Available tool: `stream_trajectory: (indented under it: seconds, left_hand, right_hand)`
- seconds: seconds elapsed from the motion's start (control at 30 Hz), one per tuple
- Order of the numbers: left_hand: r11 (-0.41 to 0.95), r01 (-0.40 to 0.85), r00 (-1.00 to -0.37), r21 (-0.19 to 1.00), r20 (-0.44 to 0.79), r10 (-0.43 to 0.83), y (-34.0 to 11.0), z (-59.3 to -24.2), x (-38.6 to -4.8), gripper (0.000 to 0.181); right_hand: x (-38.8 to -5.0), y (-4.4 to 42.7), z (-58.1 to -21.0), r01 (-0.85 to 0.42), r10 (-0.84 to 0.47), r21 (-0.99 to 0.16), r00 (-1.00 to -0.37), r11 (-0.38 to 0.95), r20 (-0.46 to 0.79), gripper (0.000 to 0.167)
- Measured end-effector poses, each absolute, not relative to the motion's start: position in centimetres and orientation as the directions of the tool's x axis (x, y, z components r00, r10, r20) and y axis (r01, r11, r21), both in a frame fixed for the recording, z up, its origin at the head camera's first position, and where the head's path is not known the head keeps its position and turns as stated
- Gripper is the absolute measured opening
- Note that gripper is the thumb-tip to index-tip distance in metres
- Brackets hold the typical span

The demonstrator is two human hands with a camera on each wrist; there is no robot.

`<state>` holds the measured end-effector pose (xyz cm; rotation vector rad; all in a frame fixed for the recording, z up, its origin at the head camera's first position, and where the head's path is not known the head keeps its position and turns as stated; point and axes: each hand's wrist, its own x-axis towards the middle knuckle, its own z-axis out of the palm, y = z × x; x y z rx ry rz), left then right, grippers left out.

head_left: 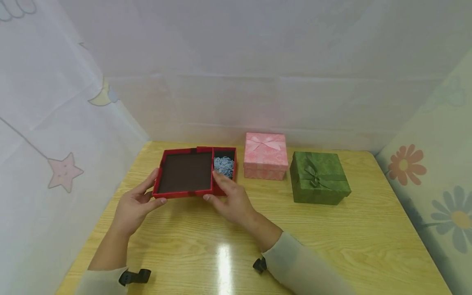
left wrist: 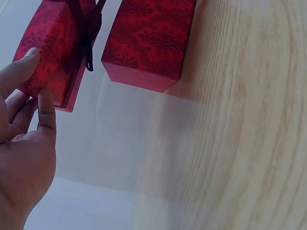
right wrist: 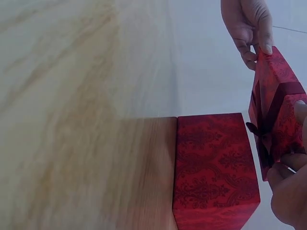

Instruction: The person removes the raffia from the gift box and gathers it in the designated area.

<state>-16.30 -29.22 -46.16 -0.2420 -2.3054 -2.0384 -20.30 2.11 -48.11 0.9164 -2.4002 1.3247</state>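
Red lid, edges held by fingers, hangs apart from red box.

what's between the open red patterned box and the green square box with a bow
In the head view, a pink square gift box with a bow stands between the red box and the green box.

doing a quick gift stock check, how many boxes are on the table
3: the red box on the left, partly hidden in the head view by its raised lid; the pink box in the middle; the green box on the right.
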Motion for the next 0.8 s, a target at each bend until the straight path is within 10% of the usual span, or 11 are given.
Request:
stream_trajectory:
  seconds: [0.8]
  left_hand:
    - [0.112, 0.202, -0.977, 0.973, 0.193, 0.090, -33.8, -47.3, -13.3, 0.082]
  right_hand:
    - [-18.6, -1.3, -49.0, -0.684, -0.517, -0.613, -0.718, 0.396, 0.467, 0.073]
